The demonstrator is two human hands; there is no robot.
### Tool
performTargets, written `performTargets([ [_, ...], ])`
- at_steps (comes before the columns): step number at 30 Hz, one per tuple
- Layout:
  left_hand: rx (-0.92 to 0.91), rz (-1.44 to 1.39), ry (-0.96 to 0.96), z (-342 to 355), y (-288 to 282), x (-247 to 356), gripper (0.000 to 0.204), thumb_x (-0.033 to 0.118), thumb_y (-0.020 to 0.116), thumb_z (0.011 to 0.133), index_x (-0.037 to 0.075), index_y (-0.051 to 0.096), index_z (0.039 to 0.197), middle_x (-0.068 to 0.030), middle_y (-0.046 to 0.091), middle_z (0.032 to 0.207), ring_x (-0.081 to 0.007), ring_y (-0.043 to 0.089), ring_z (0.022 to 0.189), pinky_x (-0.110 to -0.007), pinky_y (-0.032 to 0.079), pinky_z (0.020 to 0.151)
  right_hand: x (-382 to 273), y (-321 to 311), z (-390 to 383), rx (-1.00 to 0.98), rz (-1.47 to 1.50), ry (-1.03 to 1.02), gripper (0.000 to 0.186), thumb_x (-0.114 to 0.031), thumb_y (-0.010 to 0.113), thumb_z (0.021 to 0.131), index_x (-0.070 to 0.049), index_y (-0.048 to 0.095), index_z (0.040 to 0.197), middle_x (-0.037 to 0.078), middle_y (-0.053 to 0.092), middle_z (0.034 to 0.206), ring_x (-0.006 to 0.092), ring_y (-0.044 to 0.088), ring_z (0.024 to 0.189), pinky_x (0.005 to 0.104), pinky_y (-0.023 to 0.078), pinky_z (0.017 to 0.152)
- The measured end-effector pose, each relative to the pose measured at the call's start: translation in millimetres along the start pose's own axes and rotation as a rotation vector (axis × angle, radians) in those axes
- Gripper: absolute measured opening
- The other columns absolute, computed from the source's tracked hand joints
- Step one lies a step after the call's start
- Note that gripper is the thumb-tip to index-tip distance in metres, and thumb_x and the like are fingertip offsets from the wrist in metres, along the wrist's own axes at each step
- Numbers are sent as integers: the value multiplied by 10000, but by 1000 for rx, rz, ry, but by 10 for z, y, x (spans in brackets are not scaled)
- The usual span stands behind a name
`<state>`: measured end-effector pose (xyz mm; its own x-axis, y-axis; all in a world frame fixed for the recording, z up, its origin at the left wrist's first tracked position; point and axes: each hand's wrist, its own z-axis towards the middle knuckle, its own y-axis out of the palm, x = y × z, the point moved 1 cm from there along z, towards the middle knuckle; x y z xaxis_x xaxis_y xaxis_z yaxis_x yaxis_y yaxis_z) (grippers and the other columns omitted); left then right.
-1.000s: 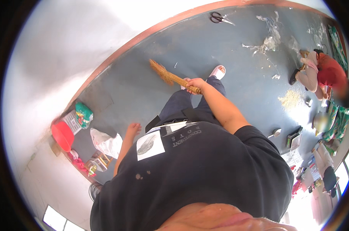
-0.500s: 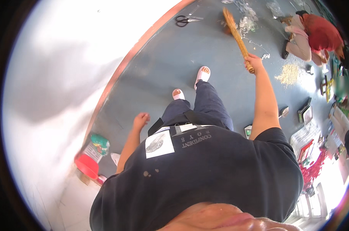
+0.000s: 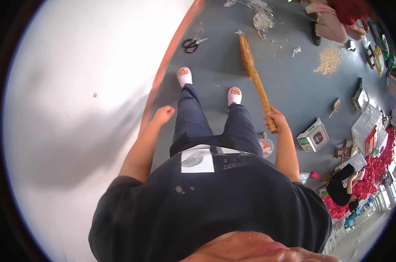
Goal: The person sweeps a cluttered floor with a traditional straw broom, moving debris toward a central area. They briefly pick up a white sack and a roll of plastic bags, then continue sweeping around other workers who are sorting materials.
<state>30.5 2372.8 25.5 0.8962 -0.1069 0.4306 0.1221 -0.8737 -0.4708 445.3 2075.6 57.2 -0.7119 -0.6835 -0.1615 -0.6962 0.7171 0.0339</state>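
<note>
My right hand is wrapped round the lower end of a long straw broom. The broom slants forward and left, its bristles low over the grey floor. A shred of clear plastic shows at the bristle tip; I cannot tell whether it clings there. My left hand hangs by my left side near the white wall, its fingers curled in with nothing visible in them. Ahead of the broom lies a tangle of clear plastic scraps. Black-handled scissors rest on the floor ahead of my left foot.
A heap of pale grains lies at the far right, beside a crouching person in red. Toward the right stand a scale, a scoop and a grey crate. Another person in black sits by a red heap.
My left foot has stepped ahead of my right, and the view has shifted forward. My right hand has drawn the broom closer to my body. The left hand has swung forward.
</note>
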Motion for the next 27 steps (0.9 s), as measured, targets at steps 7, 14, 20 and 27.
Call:
performTargets([
  [7, -31, 312, 279, 2154, -299, -12, 151, 158, 475, 718, 56, 573, 769, -161, 577, 784, -331, 551, 756, -401, 432, 662, -120, 519, 232, 135, -209, 8, 468, -144, 436, 819, -206, 315, 1266, 58, 504, 669, 156, 492, 477, 296, 415, 385],
  [14, -41, 391, 89, 4072, 134, 83, 203, 130, 448, 728, 54, 555, 884, -145, 572, 876, -285, 549, 848, -388, 433, 705, -96, 741, 542, 258, -599, 53, 637, -32, 535, 713, -178, 292, 1283, 47, 510, 708, 108, 443, 445, 255, 411, 410],
  [20, 138, 593, 6, 5551, 1087, -759, 220, 135, 412, 779, 39, 523, 942, -128, 520, 1014, -275, 496, 965, -360, 419, 756, 195, 387, 955, 239, -622, -136, 719, 72, 545, 658, -116, 262, 1292, 44, 545, 863, 87, 455, 482, 233, 399, 402],
  [27, 385, 747, 77, 5970, 1480, -792, 158, 144, 504, 700, 88, 546, 841, -70, 538, 879, -230, 502, 855, -392, 377, 708, 261, 228, 1004, 252, -169, 239, 705, 110, 495, 678, -86, 222, 1298, 68, 542, 962, 78, 477, 507, 191, 403, 394],
])
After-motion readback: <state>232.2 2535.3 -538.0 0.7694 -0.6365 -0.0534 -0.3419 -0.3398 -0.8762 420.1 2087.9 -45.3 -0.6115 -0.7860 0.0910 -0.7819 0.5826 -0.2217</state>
